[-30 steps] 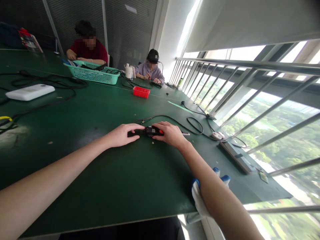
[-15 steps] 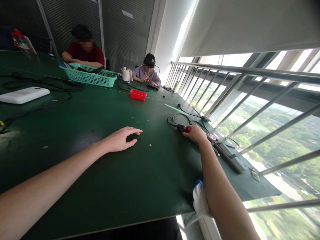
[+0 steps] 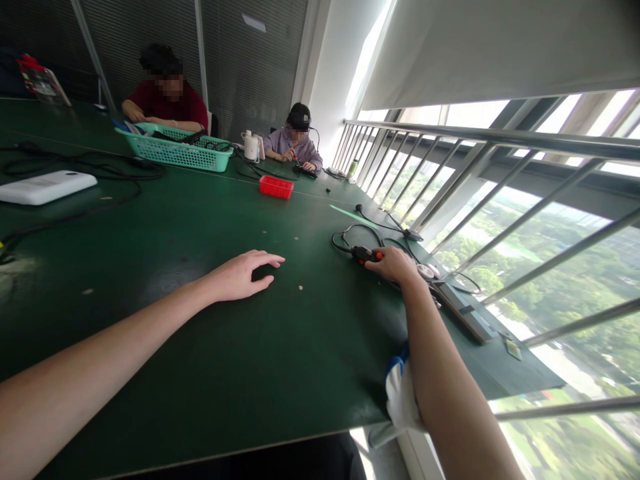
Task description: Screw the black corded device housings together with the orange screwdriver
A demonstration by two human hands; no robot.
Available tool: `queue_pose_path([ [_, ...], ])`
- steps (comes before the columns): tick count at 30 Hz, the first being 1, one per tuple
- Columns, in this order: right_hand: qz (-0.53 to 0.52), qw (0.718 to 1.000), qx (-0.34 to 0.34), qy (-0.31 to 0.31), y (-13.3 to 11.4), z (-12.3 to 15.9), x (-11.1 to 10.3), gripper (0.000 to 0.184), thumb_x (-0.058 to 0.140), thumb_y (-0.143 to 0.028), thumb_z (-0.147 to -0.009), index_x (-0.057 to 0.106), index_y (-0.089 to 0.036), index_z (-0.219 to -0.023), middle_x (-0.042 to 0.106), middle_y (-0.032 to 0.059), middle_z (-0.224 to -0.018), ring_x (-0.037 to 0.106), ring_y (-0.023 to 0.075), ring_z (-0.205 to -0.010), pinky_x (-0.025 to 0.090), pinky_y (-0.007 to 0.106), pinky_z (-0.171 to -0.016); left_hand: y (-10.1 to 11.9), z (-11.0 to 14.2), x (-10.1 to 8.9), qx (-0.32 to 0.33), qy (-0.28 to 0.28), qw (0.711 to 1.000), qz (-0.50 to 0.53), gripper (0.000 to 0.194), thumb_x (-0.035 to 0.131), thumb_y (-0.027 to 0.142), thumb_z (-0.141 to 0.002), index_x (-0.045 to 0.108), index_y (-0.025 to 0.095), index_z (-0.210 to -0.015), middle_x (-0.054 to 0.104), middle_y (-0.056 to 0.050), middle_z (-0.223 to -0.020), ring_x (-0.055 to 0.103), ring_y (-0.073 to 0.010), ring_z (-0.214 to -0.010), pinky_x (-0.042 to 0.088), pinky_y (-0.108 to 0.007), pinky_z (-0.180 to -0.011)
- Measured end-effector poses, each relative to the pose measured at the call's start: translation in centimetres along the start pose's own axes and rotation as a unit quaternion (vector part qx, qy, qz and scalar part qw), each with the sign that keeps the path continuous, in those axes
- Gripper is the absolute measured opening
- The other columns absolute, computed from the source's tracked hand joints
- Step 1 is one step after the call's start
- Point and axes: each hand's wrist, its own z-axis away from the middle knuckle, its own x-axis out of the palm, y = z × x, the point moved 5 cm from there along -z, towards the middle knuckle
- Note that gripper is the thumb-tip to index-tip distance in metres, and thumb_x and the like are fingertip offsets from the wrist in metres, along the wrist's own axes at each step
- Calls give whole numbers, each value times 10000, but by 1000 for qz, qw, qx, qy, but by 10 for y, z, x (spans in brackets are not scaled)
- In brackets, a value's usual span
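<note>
My right hand (image 3: pixel 396 265) rests on the green table (image 3: pixel 280 347) near its right edge, fingers curled over a black tool with an orange part (image 3: pixel 364 254) whose black cable (image 3: pixel 355 232) loops behind it. My left hand (image 3: pixel 241 275) lies flat on the table to the left, fingers stretched out and holding nothing. A small pale bit (image 3: pixel 301 288) lies on the table between the two hands.
A red tray (image 3: pixel 276 187), a teal basket (image 3: pixel 173 151), a white box (image 3: pixel 44 187) and loose cables lie farther back. Two other people sit at the far end. A flat dark device (image 3: pixel 463 311) and a white and blue glove (image 3: pixel 400 393) sit by the right edge, next to a railing.
My right hand carried the black and orange tool from the table's middle to the right edge. My left hand let go of it and stayed flat.
</note>
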Motion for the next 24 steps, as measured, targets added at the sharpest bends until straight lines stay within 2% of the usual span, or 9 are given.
queue_pose_path([
  [4, 4, 1000, -22, -7, -2, 0, -1, 474, 667, -551, -802, 740, -303, -1198, 682, 85, -1142, 637, 258, -969, 417, 302, -682, -1, 0, 1, 5, -3, 1000, -3, 472, 531, 436, -964, 559, 335, -1424, 660, -43, -1317, 585, -263, -1242, 452, -400, -1053],
  [10, 18, 1000, -18, 2, -7, 0, -4, 490, 754, -504, -751, 738, -317, -1203, 671, 88, -1137, 624, 281, -1012, 436, 326, -729, -1, 1, 2, -3, -6, 1000, -3, 468, 526, 450, -964, 573, 327, -1413, 651, -49, -1333, 579, -271, -1256, 458, -404, -1053],
  [19, 7, 999, -22, 24, -9, 4, -9, 524, 709, -474, -781, 685, -292, -1271, 666, 88, -1203, 631, 265, -1017, 438, 308, -721, -1, 0, 1, 1, -13, 1000, -26, 455, 500, 444, -984, 559, 310, -1414, 633, -46, -1354, 577, -257, -1258, 461, -408, -1071],
  [24, 5, 1000, -15, 21, -8, 4, -8, 488, 697, -454, -777, 695, -302, -1241, 690, 76, -1174, 643, 269, -989, 422, 309, -693, -3, -1, 3, 6, -11, 999, -31, 443, 501, 437, -986, 564, 312, -1407, 631, -40, -1351, 577, -247, -1254, 460, -387, -1069],
])
